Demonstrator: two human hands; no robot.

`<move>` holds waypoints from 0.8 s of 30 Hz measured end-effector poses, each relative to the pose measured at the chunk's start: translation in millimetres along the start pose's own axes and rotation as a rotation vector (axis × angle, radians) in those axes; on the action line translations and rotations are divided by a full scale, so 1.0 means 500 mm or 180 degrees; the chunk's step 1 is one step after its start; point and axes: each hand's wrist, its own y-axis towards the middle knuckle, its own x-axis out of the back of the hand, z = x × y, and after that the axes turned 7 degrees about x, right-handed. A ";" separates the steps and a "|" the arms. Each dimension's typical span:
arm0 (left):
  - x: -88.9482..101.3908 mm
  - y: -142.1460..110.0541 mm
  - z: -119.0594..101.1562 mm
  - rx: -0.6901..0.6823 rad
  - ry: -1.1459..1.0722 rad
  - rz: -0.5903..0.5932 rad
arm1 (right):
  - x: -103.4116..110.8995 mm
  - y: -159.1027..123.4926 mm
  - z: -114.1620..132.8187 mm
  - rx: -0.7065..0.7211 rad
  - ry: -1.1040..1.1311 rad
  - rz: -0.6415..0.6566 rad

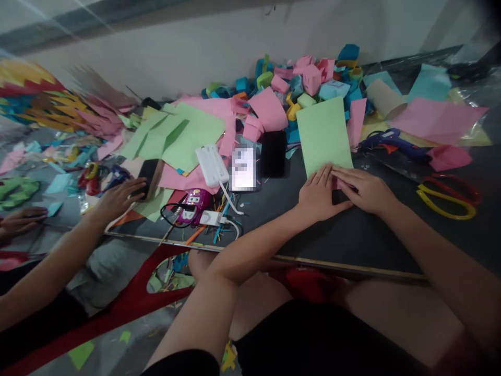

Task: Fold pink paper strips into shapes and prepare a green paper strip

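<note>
A light green sheet of paper [325, 133] lies on the dark table, its far part resting by the heap of paper pieces. My left hand [319, 194] presses flat on the sheet's near edge, fingers stretched out and thumb spread toward the right. Beside it, my right hand [366, 190] reaches in from the right with extended fingers touching the same edge. The fingertips of both hands almost meet there and cover that edge, so any fold under them is hidden. A black phone [273, 154] lies left of the sheet.
Scissors [446, 203] and a blue glue gun [395, 143] lie right. Folded paper pieces [311, 78] heap against the wall. Left are a lit phone [243, 167], white power bank [212, 164], purple glue gun [193, 206] and a co-worker's hand [121, 198] at a dark phone [149, 177].
</note>
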 end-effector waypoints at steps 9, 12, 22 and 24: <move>-0.004 0.004 0.007 -0.0134 0.0049 -0.0049 | -0.005 0.007 -0.001 -0.0037 -0.0064 -0.0165; -0.006 0.007 0.009 -0.0196 0.0077 -0.0030 | -0.004 0.009 0.002 -0.0047 -0.0178 -0.0282; 0.044 0.028 0.041 -0.0112 -0.0130 -0.0673 | -0.016 0.015 -0.024 -0.0173 0.0082 -0.0293; 0.076 0.037 0.074 0.0333 -0.0255 -0.1083 | -0.015 0.016 -0.024 -0.0158 0.0117 -0.0268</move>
